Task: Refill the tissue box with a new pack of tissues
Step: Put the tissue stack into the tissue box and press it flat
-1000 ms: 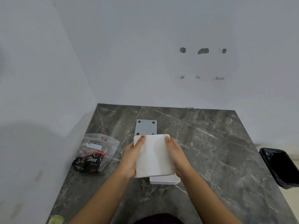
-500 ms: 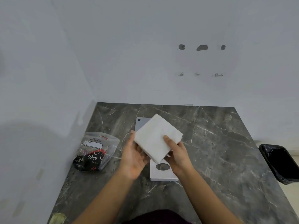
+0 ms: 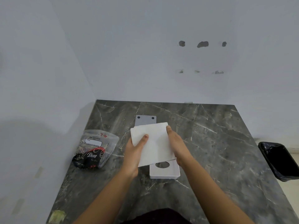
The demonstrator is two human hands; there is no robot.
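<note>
A white stack of tissues (image 3: 155, 143) is held between both hands just above the table. My left hand (image 3: 135, 152) grips its left edge with the thumb on top. My right hand (image 3: 177, 146) holds the right edge. Under the stack's near end lies the white tissue box (image 3: 168, 172), open side up, with its oval slot (image 3: 162, 164) partly showing. A grey lid plate (image 3: 145, 120) with black dots lies flat beyond the stack, half hidden by it.
An opened plastic tissue wrapper (image 3: 95, 149) printed "Dove" lies at the left on the dark marble table (image 3: 218, 143). White walls close in the left and far sides. A bin with a black liner (image 3: 279, 160) stands off the table's right edge.
The stack was tilted diagonally and raised half a second ago; now it is turned back lengthwise and lowered over the box. My left thumb has shifted onto its top.
</note>
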